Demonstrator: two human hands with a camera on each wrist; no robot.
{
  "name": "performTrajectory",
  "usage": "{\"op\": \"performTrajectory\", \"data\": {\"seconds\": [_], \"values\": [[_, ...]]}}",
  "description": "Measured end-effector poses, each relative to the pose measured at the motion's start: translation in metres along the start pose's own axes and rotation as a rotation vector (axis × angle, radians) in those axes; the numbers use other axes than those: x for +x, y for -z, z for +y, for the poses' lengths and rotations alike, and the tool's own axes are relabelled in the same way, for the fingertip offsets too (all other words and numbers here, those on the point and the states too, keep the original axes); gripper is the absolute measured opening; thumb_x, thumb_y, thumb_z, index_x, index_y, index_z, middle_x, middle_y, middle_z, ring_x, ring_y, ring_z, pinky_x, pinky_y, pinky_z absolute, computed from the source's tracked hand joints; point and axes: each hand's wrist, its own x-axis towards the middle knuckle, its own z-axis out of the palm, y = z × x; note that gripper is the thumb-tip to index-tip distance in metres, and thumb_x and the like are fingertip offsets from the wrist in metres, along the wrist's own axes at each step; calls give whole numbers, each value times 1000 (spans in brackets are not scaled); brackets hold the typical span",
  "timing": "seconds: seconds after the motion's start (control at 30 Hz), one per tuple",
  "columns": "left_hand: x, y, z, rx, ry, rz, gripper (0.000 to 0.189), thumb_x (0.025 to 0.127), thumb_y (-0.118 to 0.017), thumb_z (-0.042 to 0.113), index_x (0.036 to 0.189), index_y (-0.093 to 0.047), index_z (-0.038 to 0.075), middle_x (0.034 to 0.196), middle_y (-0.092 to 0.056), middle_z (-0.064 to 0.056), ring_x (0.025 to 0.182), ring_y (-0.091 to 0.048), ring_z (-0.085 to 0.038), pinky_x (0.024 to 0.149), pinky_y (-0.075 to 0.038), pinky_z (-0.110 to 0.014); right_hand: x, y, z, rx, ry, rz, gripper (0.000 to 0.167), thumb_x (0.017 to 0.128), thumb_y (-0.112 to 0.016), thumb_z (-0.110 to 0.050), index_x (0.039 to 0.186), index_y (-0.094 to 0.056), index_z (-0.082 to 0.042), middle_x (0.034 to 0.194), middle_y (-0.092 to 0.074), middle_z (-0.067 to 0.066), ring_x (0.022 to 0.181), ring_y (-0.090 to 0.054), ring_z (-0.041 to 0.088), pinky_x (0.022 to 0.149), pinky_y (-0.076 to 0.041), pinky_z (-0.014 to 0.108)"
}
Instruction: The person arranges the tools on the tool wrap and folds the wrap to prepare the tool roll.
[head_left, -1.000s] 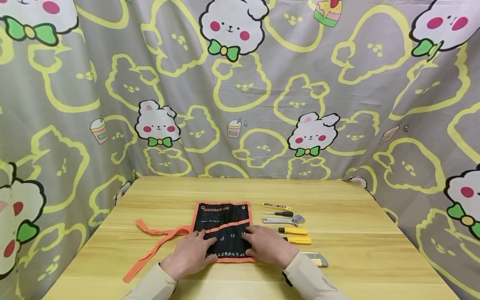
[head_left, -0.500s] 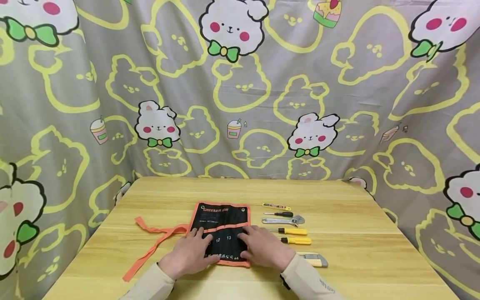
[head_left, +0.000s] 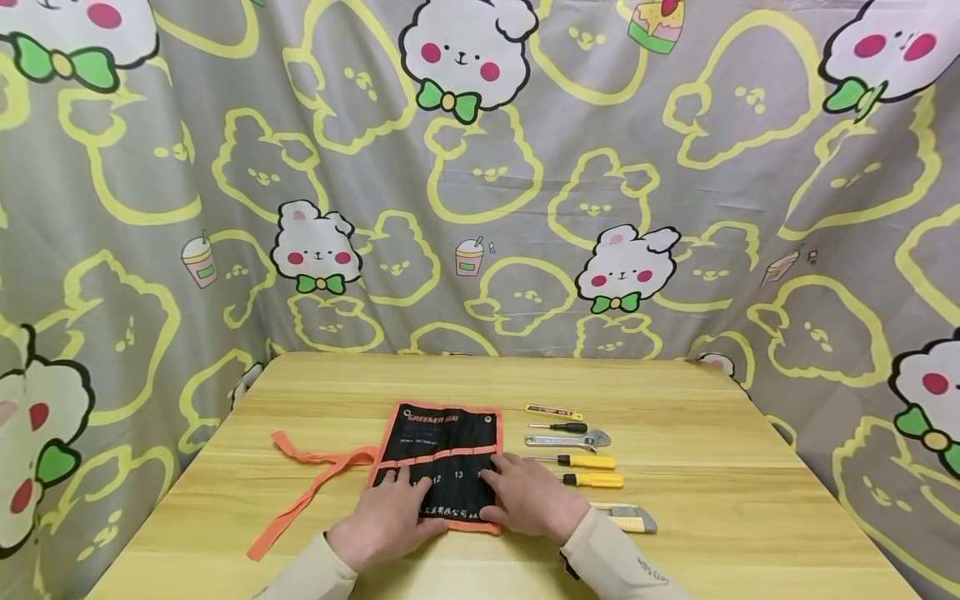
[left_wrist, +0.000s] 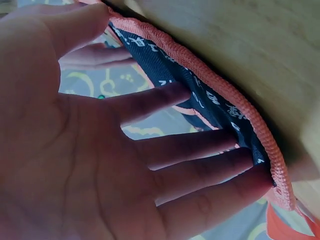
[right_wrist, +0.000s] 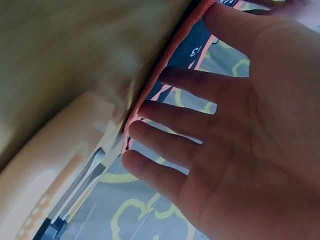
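A black fabric tool pouch (head_left: 438,432) with orange edging and numbered pockets lies spread on the table. My left hand (head_left: 387,512) rests on its lower left part, and the fingertips touch the pocket panel. On the lower right part rests my right hand (head_left: 531,497), its fingertips at the pouch's right edge. Both wrist views show spread, mostly straight fingers, with the left palm (left_wrist: 95,155) and right palm (right_wrist: 255,135) raised off the fabric. Parts of the pockets are hidden beneath the hands. An orange tie strap (head_left: 318,483) trails from the pouch's left side.
Right of the pouch lie a small yellow-and-black packet (head_left: 553,412), a black-handled screwdriver (head_left: 567,427), an adjustable wrench (head_left: 567,440), two yellow-handled screwdrivers, upper (head_left: 587,462) and lower (head_left: 592,481), and a utility knife (head_left: 633,518) partly behind the right sleeve. A patterned curtain (head_left: 480,208) surrounds the table.
The pouch has shifted slightly left. My left hand first slid a little left, then moved right across it, uncovering more of its lower left edge. My right hand moved slightly left.
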Motion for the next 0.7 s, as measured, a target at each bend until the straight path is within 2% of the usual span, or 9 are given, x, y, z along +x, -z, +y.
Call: {"op": "performTrajectory", "data": {"seconds": [0.13, 0.27, 0.43, 0.57, 0.7], "values": [[1, 4, -4, -36, -2, -17, 72, 87, -73, 59, 132, -64, 2, 137, -58, -30, 123, -57, -49, 97, -49, -64, -2, 2, -3, -12, -2, -18, 61, 98, -59, -58, 144, -60, -17, 149, -55, 10, 137, -52, 29, 113, -43, 47], [2, 6, -4, -27, 8, -25, 76, 86, -72, 62, 131, -65, 1, 135, -60, -28, 123, -58, -47, 99, -48, -63, -3, 5, -1, -10, 2, 24, 61, 97, -62, -56, 142, -61, -16, 146, -57, 10, 134, -54, 30, 112, -44, 47], [1, 5, 0, 15, -5, 6, 75, 86, -72, 63, 129, -67, 2, 127, -64, -25, 112, -63, -43, 89, -54, -61, 1, 7, 9, 36, 7, 74, 64, 97, -64, -53, 148, -55, -15, 151, -52, 14, 138, -50, 34, 113, -43, 50], [-1, 2, 2, 56, -22, 21, 70, 84, -76, 59, 126, -68, 4, 120, -64, -22, 105, -65, -39, 82, -56, -58, 3, 6, 15, 88, -5, 62, 66, 97, -64, -53, 150, -52, -15, 155, -48, 16, 141, -46, 37, 114, -41, 53], [0, 1, 1, 56, -24, 7, 69, 85, -76, 58, 127, -68, 4, 122, -64, -22, 107, -64, -40, 84, -56, -58, 3, 4, 16, 93, -16, 39, 68, 95, -66, -54, 150, -53, -15, 154, -49, 15, 141, -46, 39, 115, -39, 53]]}}
